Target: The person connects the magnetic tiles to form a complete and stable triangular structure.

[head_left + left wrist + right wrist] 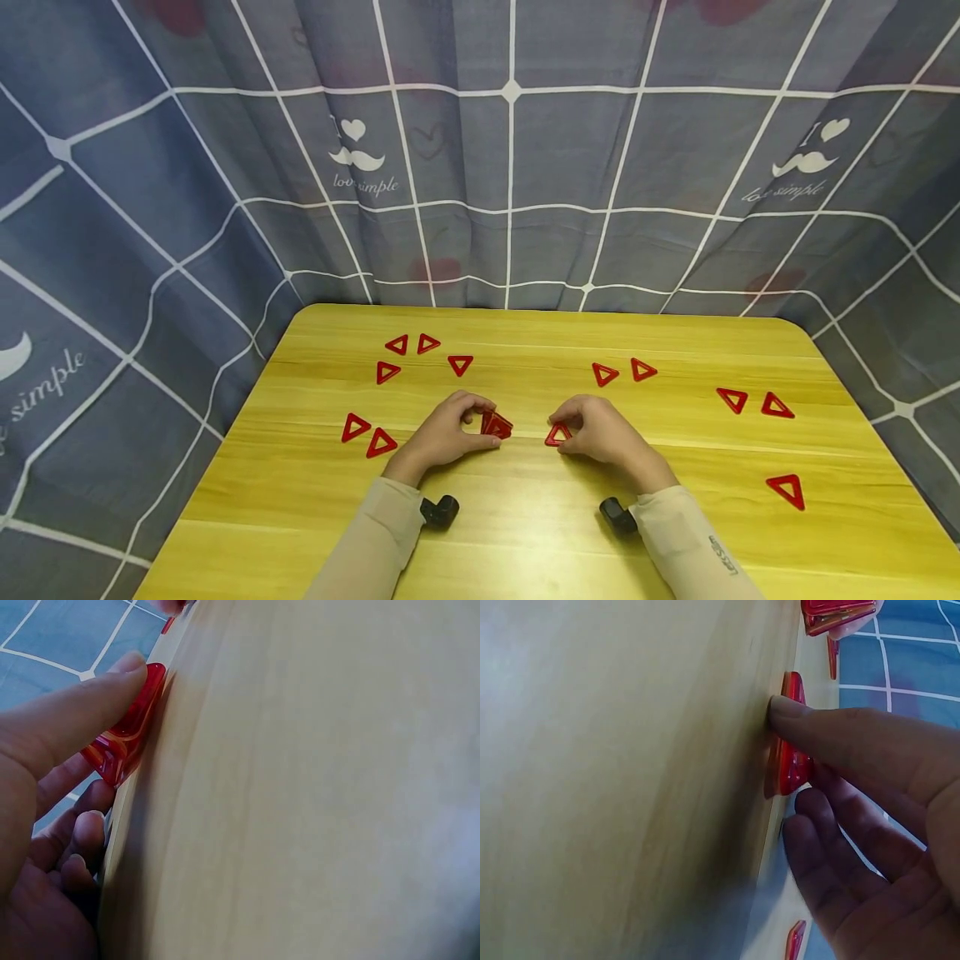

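Observation:
Near the middle of the table, the left hand (447, 431) grips a small stack of red triangles (497, 426) between thumb and fingers. In the left wrist view the thumb lies over the red stack (127, 735), close to the tabletop. To the right, the right hand (602, 433) pinches one red triangle (558, 434) at its right side. The right wrist view shows its thumb tip on the edge of that red triangle (793, 761), at the table surface. A gap separates the two hands.
Red triangles lie around on the wooden table (525, 533): several to the left, including one pair (381, 442), and several to the right, including a lone one (787, 491). A grey-blue checked curtain (555, 150) hangs behind and at both sides.

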The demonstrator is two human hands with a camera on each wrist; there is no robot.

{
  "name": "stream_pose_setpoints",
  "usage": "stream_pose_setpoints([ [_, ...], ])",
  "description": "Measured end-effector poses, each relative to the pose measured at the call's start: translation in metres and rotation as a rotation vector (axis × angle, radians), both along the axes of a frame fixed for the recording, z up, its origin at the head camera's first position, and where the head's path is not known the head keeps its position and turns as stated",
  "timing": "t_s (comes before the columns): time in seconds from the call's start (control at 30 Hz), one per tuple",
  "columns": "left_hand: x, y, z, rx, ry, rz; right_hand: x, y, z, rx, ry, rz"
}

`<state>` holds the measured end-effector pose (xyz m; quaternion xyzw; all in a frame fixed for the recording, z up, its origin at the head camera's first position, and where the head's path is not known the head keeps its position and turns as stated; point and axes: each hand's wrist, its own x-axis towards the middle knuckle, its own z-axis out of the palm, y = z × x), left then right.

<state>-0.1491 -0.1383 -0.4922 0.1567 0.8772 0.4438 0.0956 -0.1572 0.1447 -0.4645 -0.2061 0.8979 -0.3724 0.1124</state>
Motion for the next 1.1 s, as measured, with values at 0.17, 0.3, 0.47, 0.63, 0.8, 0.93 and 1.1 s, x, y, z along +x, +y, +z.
stream_pose_setpoints([
  [0.17,0.0,0.001,0.001,0.009,-0.002,-0.001,0.001,0.003,0.0,0.003,-0.034,-0.014],
  [0.3,0.001,0.002,0.002,0.019,-0.004,0.002,0.003,0.007,-0.001,-0.03,-0.051,-0.028],
  [0.47,0.001,0.002,0.001,0.02,-0.001,0.006,0.004,0.012,-0.006,-0.05,-0.045,-0.053],
  [0.63,0.001,0.002,0.002,0.007,0.014,0.031,0.004,0.017,-0.012,-0.081,-0.063,-0.066],
  [0.8,-0.001,0.002,0.005,-0.037,0.043,0.076,0.004,0.017,-0.014,-0.106,-0.081,-0.069],
  [0.93,-0.001,0.001,0.008,-0.12,0.081,0.105,0.004,0.016,-0.014,-0.113,-0.104,-0.084],
  [1.1,-0.002,-0.003,0.011,-0.168,0.13,0.151,0.004,0.015,-0.013,-0.116,-0.123,-0.112],
])
